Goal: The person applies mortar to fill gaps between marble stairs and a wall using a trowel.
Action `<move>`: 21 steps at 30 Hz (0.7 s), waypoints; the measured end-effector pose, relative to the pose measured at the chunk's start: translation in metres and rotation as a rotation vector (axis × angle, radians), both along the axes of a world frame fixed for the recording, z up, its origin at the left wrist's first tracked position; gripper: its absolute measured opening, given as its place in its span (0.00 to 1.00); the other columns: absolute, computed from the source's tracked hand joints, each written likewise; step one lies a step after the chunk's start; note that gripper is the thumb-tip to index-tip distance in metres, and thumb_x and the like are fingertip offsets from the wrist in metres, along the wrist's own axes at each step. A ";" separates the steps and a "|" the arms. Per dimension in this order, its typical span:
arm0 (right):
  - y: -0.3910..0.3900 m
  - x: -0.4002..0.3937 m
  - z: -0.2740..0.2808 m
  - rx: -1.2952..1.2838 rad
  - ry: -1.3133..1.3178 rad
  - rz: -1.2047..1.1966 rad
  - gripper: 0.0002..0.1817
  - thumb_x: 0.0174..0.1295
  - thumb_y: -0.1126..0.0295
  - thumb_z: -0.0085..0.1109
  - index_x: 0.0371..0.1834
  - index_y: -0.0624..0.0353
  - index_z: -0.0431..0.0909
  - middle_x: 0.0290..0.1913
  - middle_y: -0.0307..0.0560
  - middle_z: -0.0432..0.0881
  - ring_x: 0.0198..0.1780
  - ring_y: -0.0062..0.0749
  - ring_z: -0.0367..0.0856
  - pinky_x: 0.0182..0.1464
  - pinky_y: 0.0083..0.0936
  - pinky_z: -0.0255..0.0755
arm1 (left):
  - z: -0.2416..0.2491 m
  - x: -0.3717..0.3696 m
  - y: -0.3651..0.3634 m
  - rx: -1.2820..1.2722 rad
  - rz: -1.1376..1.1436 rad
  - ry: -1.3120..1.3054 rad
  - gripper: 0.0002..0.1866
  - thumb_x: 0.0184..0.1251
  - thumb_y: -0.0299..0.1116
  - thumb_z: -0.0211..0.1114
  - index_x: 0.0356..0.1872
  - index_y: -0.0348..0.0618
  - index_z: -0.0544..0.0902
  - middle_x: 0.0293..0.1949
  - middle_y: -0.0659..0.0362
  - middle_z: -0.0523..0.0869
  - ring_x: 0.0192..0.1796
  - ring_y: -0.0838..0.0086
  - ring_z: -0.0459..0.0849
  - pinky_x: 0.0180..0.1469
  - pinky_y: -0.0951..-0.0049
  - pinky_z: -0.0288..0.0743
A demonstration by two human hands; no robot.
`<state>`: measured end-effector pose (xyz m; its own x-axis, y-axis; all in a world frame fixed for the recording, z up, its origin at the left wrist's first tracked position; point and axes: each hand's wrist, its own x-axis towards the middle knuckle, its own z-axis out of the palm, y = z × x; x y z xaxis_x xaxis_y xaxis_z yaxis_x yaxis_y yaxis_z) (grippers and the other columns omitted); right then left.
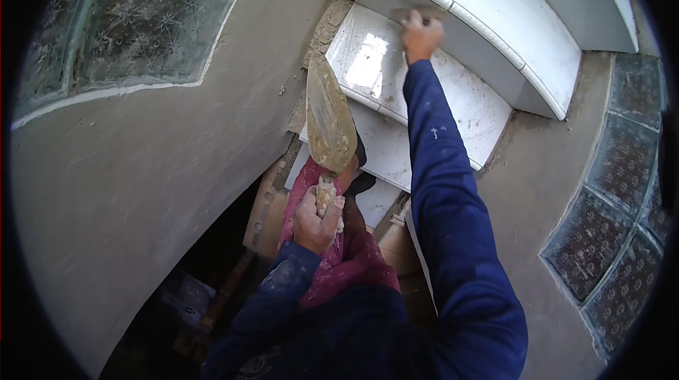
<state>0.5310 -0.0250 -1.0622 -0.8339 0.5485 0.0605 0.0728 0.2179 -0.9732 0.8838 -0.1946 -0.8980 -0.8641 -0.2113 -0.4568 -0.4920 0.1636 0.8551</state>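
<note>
My left hand (316, 224) is closed around the mortar-crusted handle of a trowel (331, 118). Its broad pointed blade, smeared with dried mortar, points up and away from me. With the arm stretched out, my right hand (422, 38) is at the grey riser (488, 62) of a stair step. Its fingers are closed on a flat brownish piece (419, 12), smeared by motion, whose kind I cannot make out. Below that hand lies a glossy white tread (453, 101) with specks of grit on it. White ribbed edging (509, 58) runs along the tread above.
A curved grey plastered wall (177, 147) rises on the left, with glass blocks (152, 26) set in it. More glass blocks (587, 231) fill the right wall. Rough broken mortar (329, 23) borders the steps' left end. A dark drop (212, 253) opens at lower left.
</note>
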 end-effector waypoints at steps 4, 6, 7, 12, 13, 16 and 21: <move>0.008 0.035 0.022 0.270 -0.148 0.294 0.11 0.59 0.71 0.61 0.40 0.67 0.79 0.33 0.60 0.85 0.36 0.49 0.84 0.43 0.35 0.76 | 0.009 -0.010 0.002 0.216 0.163 -0.100 0.12 0.71 0.35 0.63 0.45 0.37 0.75 0.23 0.61 0.79 0.20 0.80 0.77 0.23 0.77 0.71; 0.076 0.083 -0.047 0.436 -0.094 0.183 0.16 0.61 0.72 0.57 0.50 0.67 0.80 0.38 0.64 0.84 0.41 0.53 0.84 0.47 0.39 0.76 | 0.008 -0.016 0.000 0.347 0.264 -0.121 0.13 0.71 0.34 0.62 0.47 0.36 0.74 0.23 0.61 0.78 0.20 0.80 0.76 0.23 0.77 0.71; 0.113 0.117 -0.036 0.399 -0.322 0.169 0.18 0.60 0.73 0.56 0.52 0.68 0.80 0.41 0.64 0.85 0.44 0.54 0.85 0.50 0.39 0.76 | 0.006 -0.015 -0.001 0.340 0.251 -0.119 0.13 0.71 0.34 0.62 0.48 0.36 0.73 0.24 0.61 0.78 0.20 0.80 0.76 0.23 0.77 0.71; 0.307 0.209 -0.063 0.828 -0.769 -0.153 0.18 0.60 0.66 0.59 0.51 0.64 0.83 0.44 0.64 0.86 0.49 0.55 0.85 0.52 0.41 0.77 | -0.004 -0.016 -0.005 0.374 0.279 -0.079 0.14 0.72 0.32 0.58 0.51 0.33 0.72 0.25 0.57 0.79 0.21 0.79 0.76 0.24 0.77 0.72; 0.313 0.205 -0.064 0.894 -0.806 -0.137 0.17 0.59 0.67 0.58 0.48 0.65 0.84 0.44 0.64 0.86 0.48 0.57 0.85 0.52 0.42 0.77 | -0.004 -0.017 -0.004 0.370 0.272 -0.068 0.14 0.72 0.32 0.58 0.52 0.32 0.71 0.25 0.57 0.79 0.21 0.79 0.76 0.24 0.77 0.72; 0.321 0.167 -0.072 0.941 -0.936 -0.163 0.15 0.57 0.69 0.57 0.43 0.66 0.85 0.44 0.64 0.86 0.49 0.59 0.84 0.54 0.42 0.77 | -0.001 -0.019 -0.003 0.380 0.232 -0.107 0.15 0.72 0.32 0.58 0.53 0.32 0.71 0.25 0.57 0.79 0.21 0.79 0.76 0.24 0.77 0.72; 0.312 0.148 -0.084 0.742 -1.065 -0.259 0.17 0.55 0.66 0.60 0.45 0.61 0.84 0.50 0.64 0.84 0.54 0.59 0.82 0.57 0.44 0.76 | -0.002 -0.026 -0.008 0.333 0.184 -0.115 0.15 0.73 0.32 0.59 0.52 0.32 0.72 0.24 0.58 0.79 0.21 0.79 0.77 0.24 0.78 0.72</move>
<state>0.6791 0.2874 -1.1466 -0.5369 0.8191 -0.2022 0.8422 0.5345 -0.0712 0.8582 -0.2027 -0.9002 -0.7649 -0.1820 -0.6179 -0.5828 -0.2130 0.7842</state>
